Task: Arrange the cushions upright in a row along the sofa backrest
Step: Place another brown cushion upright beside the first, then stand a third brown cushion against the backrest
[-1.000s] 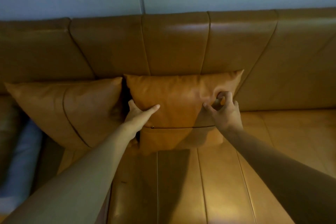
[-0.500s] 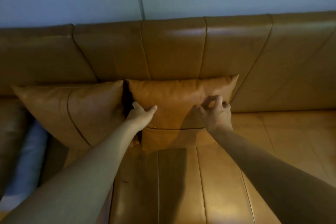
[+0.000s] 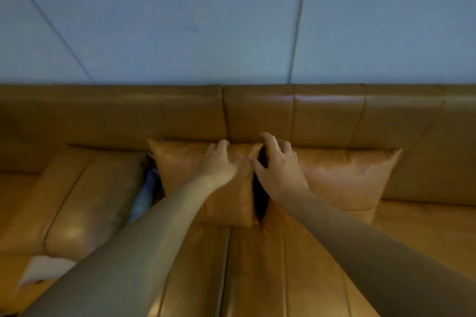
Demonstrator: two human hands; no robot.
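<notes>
Two tan leather cushions stand upright side by side against the sofa backrest (image 3: 257, 110). The left cushion (image 3: 180, 165) has my left hand (image 3: 221, 162) lying on its upper right part, fingers spread. On the right cushion (image 3: 345, 177), my right hand (image 3: 278, 167) rests over the upper left corner with fingers apart and curled. A dark gap separates the two cushions between my hands. Neither hand clearly grips anything.
A sofa armrest or side section (image 3: 77, 201) lies to the left. Something blue (image 3: 144, 198) is wedged between it and the left cushion. A white object (image 3: 43, 273) sits at the lower left. Blue wall panels (image 3: 231, 20) rise behind the sofa.
The view has shifted left and tilted up. Both hands left the middle cushion's face and moved up to where the two cushions meet.
</notes>
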